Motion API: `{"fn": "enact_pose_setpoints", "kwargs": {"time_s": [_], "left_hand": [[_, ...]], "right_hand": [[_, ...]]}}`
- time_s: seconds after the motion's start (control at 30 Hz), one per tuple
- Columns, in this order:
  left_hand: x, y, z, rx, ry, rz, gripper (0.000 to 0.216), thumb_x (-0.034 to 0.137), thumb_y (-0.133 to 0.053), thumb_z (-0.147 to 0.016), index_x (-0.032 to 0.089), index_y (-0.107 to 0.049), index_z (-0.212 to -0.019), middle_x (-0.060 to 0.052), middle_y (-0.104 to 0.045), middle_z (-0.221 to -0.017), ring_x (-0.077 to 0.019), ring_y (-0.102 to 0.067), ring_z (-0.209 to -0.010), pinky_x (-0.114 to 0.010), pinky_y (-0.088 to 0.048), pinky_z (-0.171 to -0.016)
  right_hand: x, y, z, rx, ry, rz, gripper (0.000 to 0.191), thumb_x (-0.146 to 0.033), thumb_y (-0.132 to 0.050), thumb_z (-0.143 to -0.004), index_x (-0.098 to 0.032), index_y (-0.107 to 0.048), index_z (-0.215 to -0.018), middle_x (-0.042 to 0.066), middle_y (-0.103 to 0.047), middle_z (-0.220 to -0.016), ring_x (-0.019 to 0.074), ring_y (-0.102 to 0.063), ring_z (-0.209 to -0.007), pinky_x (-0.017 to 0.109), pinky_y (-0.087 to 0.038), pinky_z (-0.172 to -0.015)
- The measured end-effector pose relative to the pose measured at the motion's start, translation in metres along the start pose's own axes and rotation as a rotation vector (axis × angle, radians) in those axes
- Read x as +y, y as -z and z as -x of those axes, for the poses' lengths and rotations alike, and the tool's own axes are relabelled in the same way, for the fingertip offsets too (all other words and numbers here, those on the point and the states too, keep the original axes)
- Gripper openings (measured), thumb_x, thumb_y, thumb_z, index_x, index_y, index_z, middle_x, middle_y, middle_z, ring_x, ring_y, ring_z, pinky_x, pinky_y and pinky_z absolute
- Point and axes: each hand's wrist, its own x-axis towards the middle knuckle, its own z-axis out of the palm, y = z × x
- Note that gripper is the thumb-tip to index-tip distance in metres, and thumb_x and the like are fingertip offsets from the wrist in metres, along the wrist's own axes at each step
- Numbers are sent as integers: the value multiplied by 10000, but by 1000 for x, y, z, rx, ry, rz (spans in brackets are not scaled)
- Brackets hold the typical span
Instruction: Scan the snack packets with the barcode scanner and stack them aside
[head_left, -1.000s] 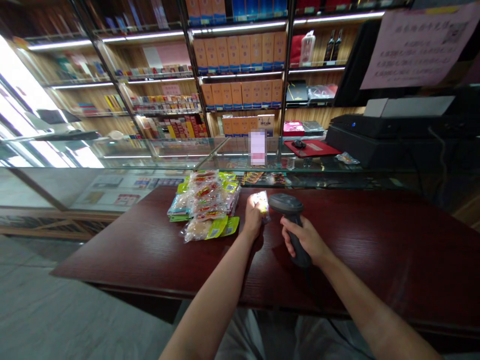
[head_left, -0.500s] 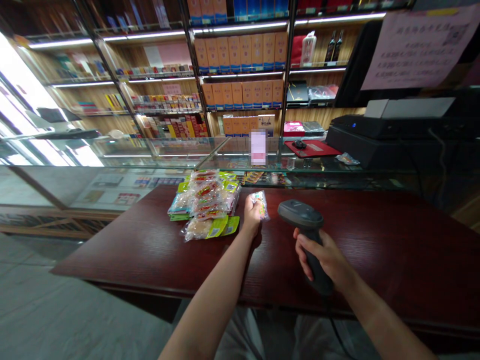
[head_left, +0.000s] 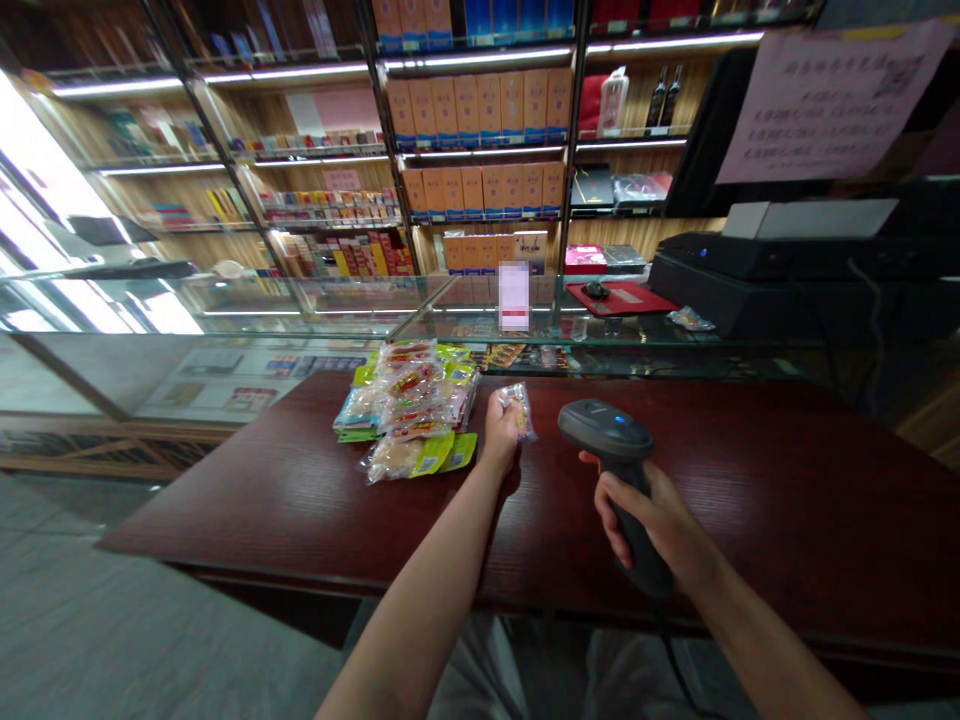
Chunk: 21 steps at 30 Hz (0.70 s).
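Observation:
In my left hand (head_left: 501,432) is a small clear snack packet (head_left: 523,412), gripped at its near left side just above the dark red table. My right hand (head_left: 652,515) wraps round the handle of a black barcode scanner (head_left: 607,428), whose head points left and forward toward the packet. A blue light shows on top of the scanner, and its cable hangs down below my hand. Left of my left hand lies a pile of packaged snacks (head_left: 412,390) in clear and green wrappers. The packet and the scanner head are apart.
The dark red table (head_left: 300,510) meets a glass counter (head_left: 337,300) at the back. On that counter are a red mouse pad (head_left: 637,298) with a mouse and a black printer-like machine (head_left: 720,280). Shelves behind hold rows of orange boxes (head_left: 480,110).
A blue light has come on atop the scanner, and the scanner has shifted slightly to the right. My left hand and the packet stay almost where they were.

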Motion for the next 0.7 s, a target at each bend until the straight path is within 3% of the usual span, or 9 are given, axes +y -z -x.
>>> {"fn": "enact_pose_setpoints", "kwargs": {"time_s": [0.2,0.37,0.7], "left_hand": [[3,-1,2,-37,5,57,261,342,-605,-781,201,-518,-982,-17,-602,-857,-138,-570,-716,-286,-483,-687],[2,0,3,-23,2,33,260,357,-617,-795,201,-518,-977,-11,-594,-827,-136,-568,-705,-263,-470,-649],[1,0,2,-7,41,44,251,361,-623,-792,212,-533,-972,-9,-601,-850,-139,-565,-731,-288,-481,-717]], "right_hand": [[5,1,-6,8,-35,20,399,-524,-679,-782,-209,-479,-923,-105,-532,-529,67,-473,-324,163,-404,-301],[6,0,-3,11,-46,22,397,-516,-690,-769,-210,-487,-920,-99,-537,-544,75,-480,-322,173,-401,-293],[2,-4,11,35,-30,14,350,-476,-683,-780,-204,-508,-913,-99,-535,-532,70,-471,-302,164,-381,-284]]}}
